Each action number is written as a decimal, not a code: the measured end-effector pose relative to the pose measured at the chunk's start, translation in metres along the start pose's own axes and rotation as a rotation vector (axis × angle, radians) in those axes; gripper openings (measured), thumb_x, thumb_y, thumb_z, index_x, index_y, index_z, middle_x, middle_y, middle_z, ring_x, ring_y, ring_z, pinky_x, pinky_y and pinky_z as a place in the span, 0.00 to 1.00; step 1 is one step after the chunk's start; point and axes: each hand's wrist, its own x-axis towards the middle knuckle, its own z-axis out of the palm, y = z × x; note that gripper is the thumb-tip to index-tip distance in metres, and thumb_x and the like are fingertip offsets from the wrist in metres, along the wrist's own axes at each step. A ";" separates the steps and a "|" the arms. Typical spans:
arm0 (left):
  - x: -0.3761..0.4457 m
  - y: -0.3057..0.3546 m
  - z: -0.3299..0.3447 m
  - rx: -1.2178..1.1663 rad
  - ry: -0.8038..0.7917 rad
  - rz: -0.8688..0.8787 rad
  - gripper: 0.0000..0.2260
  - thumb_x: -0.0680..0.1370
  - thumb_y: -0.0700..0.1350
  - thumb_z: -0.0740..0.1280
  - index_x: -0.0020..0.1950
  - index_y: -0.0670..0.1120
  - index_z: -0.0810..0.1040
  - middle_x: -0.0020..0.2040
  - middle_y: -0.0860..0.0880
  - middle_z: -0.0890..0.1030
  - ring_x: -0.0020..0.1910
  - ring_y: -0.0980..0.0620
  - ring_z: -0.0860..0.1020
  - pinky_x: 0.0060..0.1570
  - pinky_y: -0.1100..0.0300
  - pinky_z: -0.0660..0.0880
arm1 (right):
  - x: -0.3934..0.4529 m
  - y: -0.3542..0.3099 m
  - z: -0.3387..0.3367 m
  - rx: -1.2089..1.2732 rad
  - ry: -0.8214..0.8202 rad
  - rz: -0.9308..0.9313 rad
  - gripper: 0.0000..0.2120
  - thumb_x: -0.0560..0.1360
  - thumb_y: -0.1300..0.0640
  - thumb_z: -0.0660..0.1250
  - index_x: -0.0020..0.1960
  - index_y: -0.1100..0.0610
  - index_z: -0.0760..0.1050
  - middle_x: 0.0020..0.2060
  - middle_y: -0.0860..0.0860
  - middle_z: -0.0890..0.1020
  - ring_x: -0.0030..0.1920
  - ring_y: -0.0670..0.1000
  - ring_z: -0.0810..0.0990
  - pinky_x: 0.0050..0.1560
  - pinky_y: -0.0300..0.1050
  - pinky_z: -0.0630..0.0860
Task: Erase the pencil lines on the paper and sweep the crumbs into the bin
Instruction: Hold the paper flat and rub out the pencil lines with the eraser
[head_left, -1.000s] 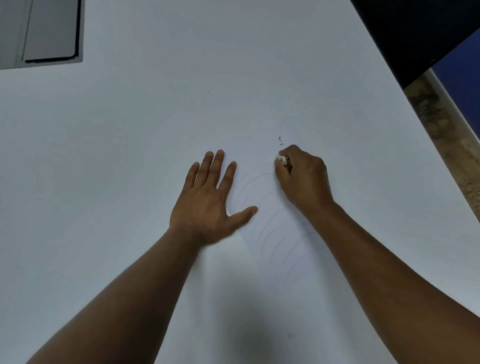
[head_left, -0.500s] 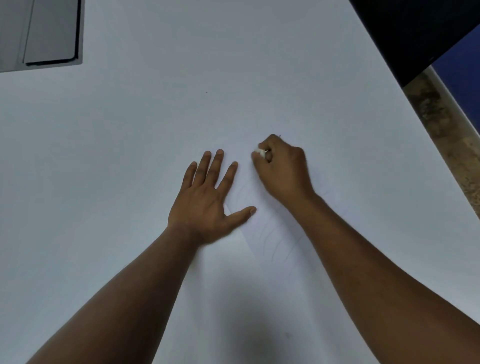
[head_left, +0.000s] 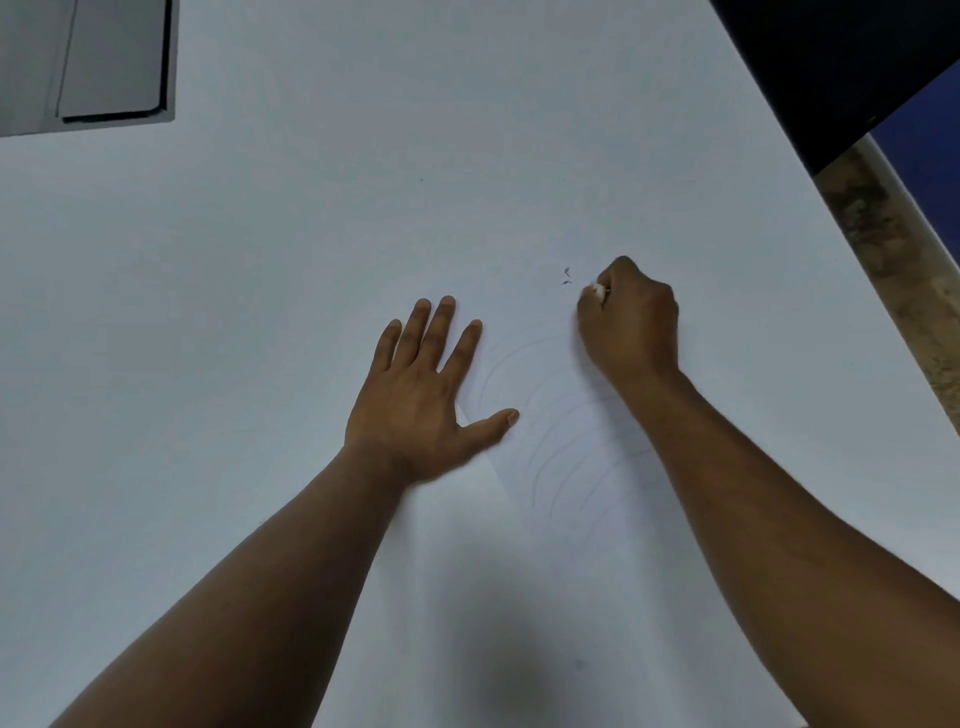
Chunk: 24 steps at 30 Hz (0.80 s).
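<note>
I see a wide white surface (head_left: 260, 312) filling the view, a grey panel (head_left: 83, 62) at its far left corner and speckled floor (head_left: 883, 249) past its right edge. Mid-surface lies the paper (head_left: 561, 447) with faint curved pencil lines (head_left: 566, 467). My left hand (head_left: 421, 395) presses it flat, fingers spread. My right hand (head_left: 628, 322) holds a tight grip on the white eraser (head_left: 597, 291), near dark crumbs (head_left: 566, 277).

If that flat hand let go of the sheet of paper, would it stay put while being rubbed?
Probably not. The paper looks thin and light, so rubbing would likely drag or crumple it. The left hand presses it flat while the right hand grips the eraser, which suggests it needs holding.
</note>
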 end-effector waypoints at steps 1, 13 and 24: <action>0.000 0.000 0.001 -0.001 0.003 0.002 0.44 0.75 0.77 0.46 0.85 0.54 0.46 0.85 0.49 0.39 0.83 0.49 0.35 0.81 0.46 0.39 | -0.003 -0.007 0.003 0.021 0.004 -0.007 0.06 0.76 0.58 0.63 0.45 0.61 0.74 0.35 0.59 0.81 0.37 0.62 0.80 0.36 0.45 0.70; 0.000 0.000 0.001 -0.011 0.014 0.002 0.44 0.76 0.77 0.47 0.85 0.53 0.48 0.85 0.48 0.41 0.83 0.48 0.36 0.81 0.47 0.39 | -0.011 -0.014 0.009 -0.084 -0.011 -0.098 0.08 0.77 0.56 0.61 0.47 0.61 0.73 0.37 0.61 0.81 0.39 0.64 0.80 0.37 0.49 0.71; 0.000 -0.001 0.002 -0.002 0.020 0.014 0.45 0.76 0.77 0.45 0.85 0.52 0.48 0.85 0.47 0.42 0.83 0.47 0.38 0.82 0.45 0.42 | -0.044 -0.056 0.029 -0.026 -0.140 -0.273 0.09 0.80 0.52 0.61 0.49 0.58 0.74 0.37 0.54 0.81 0.37 0.59 0.80 0.35 0.45 0.70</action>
